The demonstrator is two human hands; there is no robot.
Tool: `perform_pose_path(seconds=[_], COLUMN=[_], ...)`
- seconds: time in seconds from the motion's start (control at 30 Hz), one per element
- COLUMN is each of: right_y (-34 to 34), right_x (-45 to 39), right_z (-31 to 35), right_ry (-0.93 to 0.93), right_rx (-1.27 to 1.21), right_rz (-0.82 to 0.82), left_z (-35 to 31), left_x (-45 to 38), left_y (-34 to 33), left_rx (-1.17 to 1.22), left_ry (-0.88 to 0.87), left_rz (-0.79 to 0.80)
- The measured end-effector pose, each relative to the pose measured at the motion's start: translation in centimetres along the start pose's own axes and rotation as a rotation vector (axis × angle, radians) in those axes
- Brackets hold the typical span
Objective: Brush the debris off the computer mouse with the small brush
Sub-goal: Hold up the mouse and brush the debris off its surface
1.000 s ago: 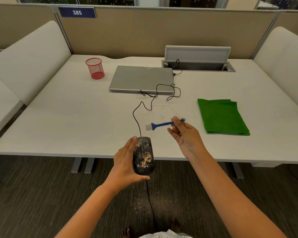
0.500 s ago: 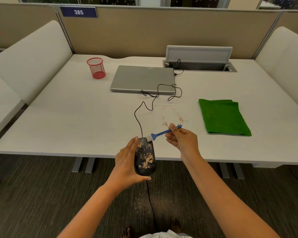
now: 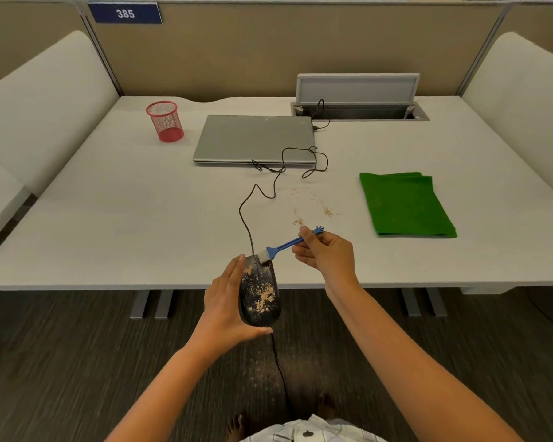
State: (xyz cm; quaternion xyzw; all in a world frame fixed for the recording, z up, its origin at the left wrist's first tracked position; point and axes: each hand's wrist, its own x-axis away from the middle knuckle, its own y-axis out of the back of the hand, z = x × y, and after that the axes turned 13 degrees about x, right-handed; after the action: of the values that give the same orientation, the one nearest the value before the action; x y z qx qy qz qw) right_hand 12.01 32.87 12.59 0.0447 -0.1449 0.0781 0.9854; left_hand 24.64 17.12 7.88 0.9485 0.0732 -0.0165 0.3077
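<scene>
Holding the computer mouse off the desk edge in the left hand, pinched the small brush in the right hand, bristles touching its front end, debris mostly still on, so probably needed sweeping strokes next.

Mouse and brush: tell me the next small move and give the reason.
Probably sweep the small brush down the mouse toward its near end. Its white bristles sit at the mouse's far end, tan debris covers the top, the left hand holds the mouse and the right hand pinches the handle.
</scene>
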Motion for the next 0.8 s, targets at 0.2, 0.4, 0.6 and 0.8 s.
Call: perform_pose_path(seconds=[0.2,0.4,0.6,0.8], right_y=[0.5,-1.0,-1.0,-1.3], right_x=[0.4,1.0,1.4,1.7], right_z=[-0.6,0.1,-0.6,0.2], right_ry=[-0.036,-0.003,0.003,0.067], right_rx=[-0.018,-0.06,-0.002,0.024], right_rz=[-0.017,0.058,0.035,0.046], left_z=[0.6,0.8,1.1,1.0], left_x=[0.2,0.7,0.9,0.9], left_y=[0.8,0.6,0.7,0.4], left_rx=[0.021,-0.007,0.005,0.023], left_ry=[0.032,0.027,0.051,0.073], left_rz=[-0.073,-0.059,-0.084,-0.081])
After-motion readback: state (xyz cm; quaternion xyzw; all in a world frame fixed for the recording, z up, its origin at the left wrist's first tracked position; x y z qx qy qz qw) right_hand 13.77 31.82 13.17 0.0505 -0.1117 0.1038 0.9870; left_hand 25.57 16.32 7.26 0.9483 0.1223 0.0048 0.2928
